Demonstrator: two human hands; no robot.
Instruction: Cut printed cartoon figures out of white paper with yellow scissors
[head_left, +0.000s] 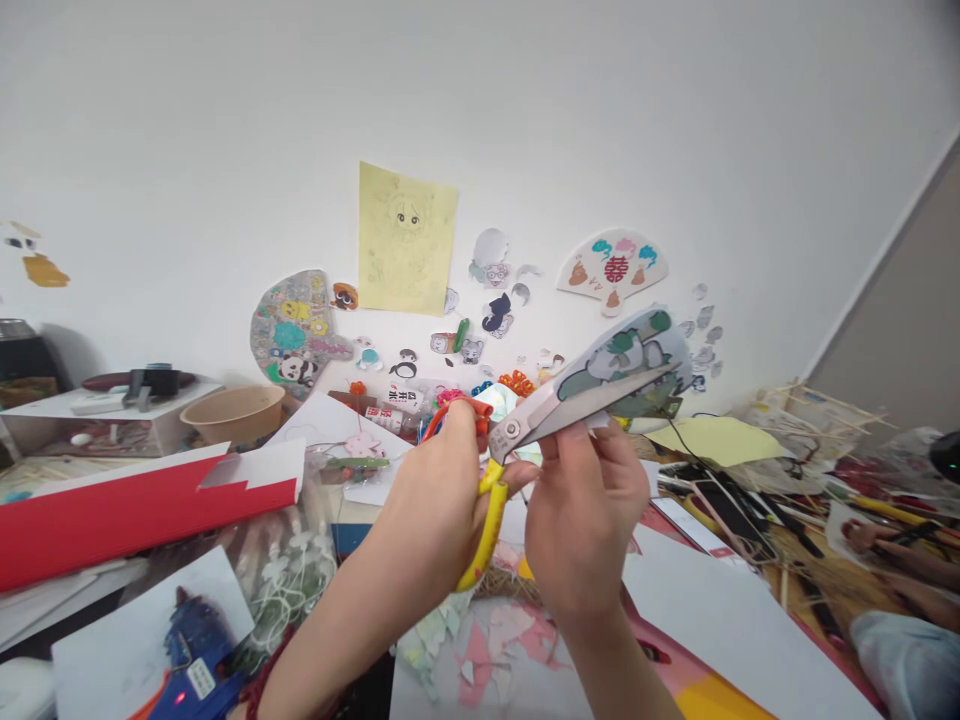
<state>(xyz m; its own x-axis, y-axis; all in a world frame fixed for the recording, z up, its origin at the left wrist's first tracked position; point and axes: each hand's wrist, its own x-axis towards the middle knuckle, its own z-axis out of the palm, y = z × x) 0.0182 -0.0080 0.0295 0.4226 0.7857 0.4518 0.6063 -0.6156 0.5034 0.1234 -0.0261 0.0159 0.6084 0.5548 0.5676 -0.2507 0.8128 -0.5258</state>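
Observation:
My left hand (437, 478) is closed around the yellow handle of a large pair of metal scissors (555, 410), whose blades point up to the right. An orange loop (480, 412) shows by its fingers; I cannot tell if it belongs to the scissors. In my right hand (586, 500), pinched between thumb and fingers, is a rounded piece of paper with green cartoon figures (637, 355). One blade crosses in front of this paper. Torn pink and green paper scraps (487, 650) lie below the hands.
On the left are a tan bowl (232, 413), a red and white board (135, 515) and a blue glue gun (196, 660) with a red light. White paper (735, 620) and a phone (731, 515) lie right. A yellow drawing (406, 255) and stickers cover the wall. Another person's hand (877, 545) is far right.

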